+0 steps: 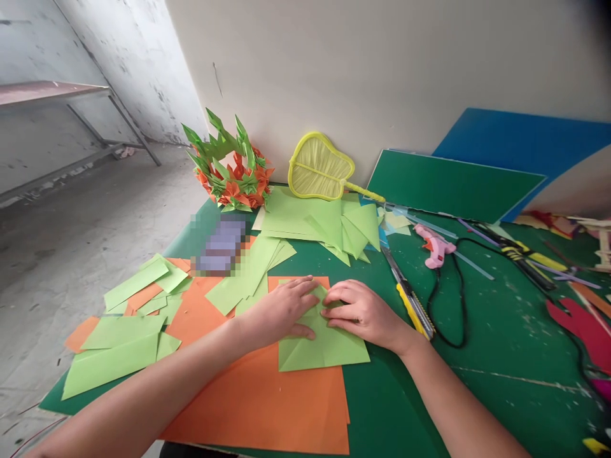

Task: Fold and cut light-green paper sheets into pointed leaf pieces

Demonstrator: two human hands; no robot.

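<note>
A square sheet of light green paper (324, 356) with crease lines lies on the orange paper (267, 407) in front of me. My left hand (279, 315) rests on its left part, fingers flat and the thumb apart. From the right, my right hand (367, 315) has its fingers curled together on the upper right of the sheet, at what looks like a folded edge. Both hands cover part of the sheet's top half. The fingertips of the two hands almost meet.
Green paper strips (114, 362) lie at left. Behind stand a paper-flower ring (233, 172) and a yellow fan (319, 166); folded green paper (358, 232) lies nearby. At right are a yellow utility knife (410, 308), a pink glue gun (434, 247) with black cord and pliers (520, 254).
</note>
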